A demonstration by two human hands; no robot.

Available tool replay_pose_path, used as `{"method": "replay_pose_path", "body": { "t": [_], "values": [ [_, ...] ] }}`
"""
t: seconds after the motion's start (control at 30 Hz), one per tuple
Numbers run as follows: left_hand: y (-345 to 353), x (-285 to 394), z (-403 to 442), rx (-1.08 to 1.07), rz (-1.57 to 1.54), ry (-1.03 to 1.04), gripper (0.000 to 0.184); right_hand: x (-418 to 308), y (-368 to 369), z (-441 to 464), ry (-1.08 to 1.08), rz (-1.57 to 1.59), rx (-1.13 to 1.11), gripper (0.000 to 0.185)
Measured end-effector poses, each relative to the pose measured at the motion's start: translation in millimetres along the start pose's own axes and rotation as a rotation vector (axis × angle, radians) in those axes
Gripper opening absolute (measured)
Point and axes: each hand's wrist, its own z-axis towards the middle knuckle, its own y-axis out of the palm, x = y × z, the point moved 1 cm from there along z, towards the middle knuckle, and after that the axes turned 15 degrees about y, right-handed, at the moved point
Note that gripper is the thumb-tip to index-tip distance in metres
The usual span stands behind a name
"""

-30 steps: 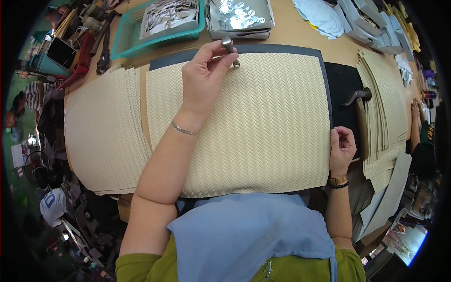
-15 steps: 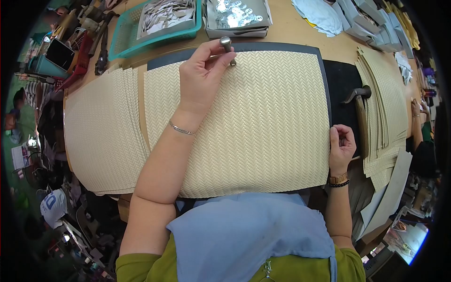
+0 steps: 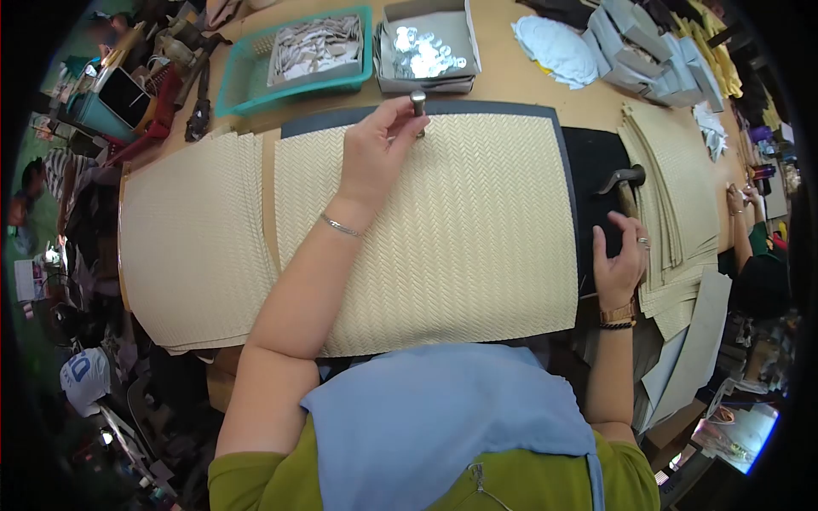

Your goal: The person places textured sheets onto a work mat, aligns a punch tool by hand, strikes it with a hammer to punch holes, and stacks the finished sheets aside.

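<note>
A cream herringbone-weave sheet (image 3: 469, 247) lies in front of me on a dark board (image 3: 503, 109). Near the sheet's far edge, my left hand (image 3: 373, 157) pinches an upright metal punch (image 3: 417, 104) between thumb and fingers; its lower end is partly hidden by them. My right hand (image 3: 620, 260) is beside the sheet's right edge with its fingers apart, holding nothing. Just beyond those fingertips is a hammer (image 3: 629, 177), its metal head over a black pad (image 3: 592, 157). Its handle runs toward my right hand, and whether the fingers touch it I cannot tell.
Stacks of woven sheets lie left (image 3: 192, 247) and right (image 3: 673, 196). At the back are a teal basket (image 3: 243, 95) with pale pieces, a box (image 3: 426, 21) of shiny metal pieces and grey boxes (image 3: 635, 43). Another person's hands (image 3: 740, 200) show far right.
My right hand has uncurled its fingers and reached toward the hammer. The left hand still holds the punch near the far edge. The whole view has shifted slightly.
</note>
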Motion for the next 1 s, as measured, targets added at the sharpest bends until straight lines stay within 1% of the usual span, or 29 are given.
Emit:
{"method": "replay_pose_path", "body": {
  "t": [0.03,0.07,0.17,0.2,0.23,0.3,0.33,0.37,0.43,0.53,0.63,0.7,0.77,0.87,0.97,1.0],
  "values": [
    [0.1,-0.8,-0.2,0.001,-0.013,0.002,0.023,5.8,-6.7,5.4,0.084,-0.094,0.006,0.038],
    [0.6,-0.1,-0.4,0.014,-0.009,0.013,0.022,21.7,-7.7,5.5,0.060,-0.215,0.041,0.038],
    [0.2,1.5,-0.1,0.010,0.033,0.034,0.022,79.4,-7.6,12.0,0.394,-0.077,-0.193,0.035],
    [-0.1,-0.4,-0.1,0.004,0.045,0.035,0.022,81.4,-13.9,20.3,0.399,-0.080,-0.136,0.038],
    [-0.3,-2.1,-1.2,0.011,0.033,0.033,0.021,82.1,-17.0,28.6,0.404,-0.136,-0.206,0.040],
    [0.2,0.7,-1.2,0.016,0.011,0.030,0.021,53.0,-33.6,47.8,0.421,-0.247,-0.347,0.043],
    [1.2,-2.3,-1.5,0.034,0.022,0.074,0.021,53.8,-27.0,41.3,0.221,-0.273,-0.277,0.048],
    [1.2,-2.4,-1.5,0.033,0.024,0.076,0.021,63.5,-15.4,35.3,0.179,-0.305,-0.313,0.051],
    [1.2,-0.9,-2.0,0.038,0.025,0.077,0.022,81.3,-0.4,37.0,0.312,-0.217,-0.371,0.051],
    [0.8,-0.7,-1.5,0.043,0.049,0.101,0.023,63.3,0.4,50.0,0.508,-0.192,-0.388,0.045],
    [1.2,0.9,-1.4,0.053,0.055,0.133,0.023,10.9,-9.8,65.6,0.074,0.273,-0.329,0.039],
    [0.9,0.6,-2.1,0.049,0.064,0.141,0.023,-60.0,-30.1,75.4,0.177,0.377,-0.520,0.036],
    [1.6,-1.1,-2.3,0.043,0.075,0.126,0.023,-110.3,-35.7,82.1,0.077,0.551,-0.532,0.033],
    [2.1,-5.6,-1.9,0.047,0.078,0.124,0.023,-153.9,-22.9,94.8,-0.099,0.559,-0.631,0.023],
    [3.2,-5.6,-2.5,0.071,0.007,0.134,0.023,-166.6,-8.1,102.8,-0.406,0.297,-0.541,0.021],
    [2.7,-6.5,-2.2,0.064,0.019,0.143,0.022,-169.1,-7.8,105.2,-0.389,0.262,-0.587,0.017]
  ]
}}
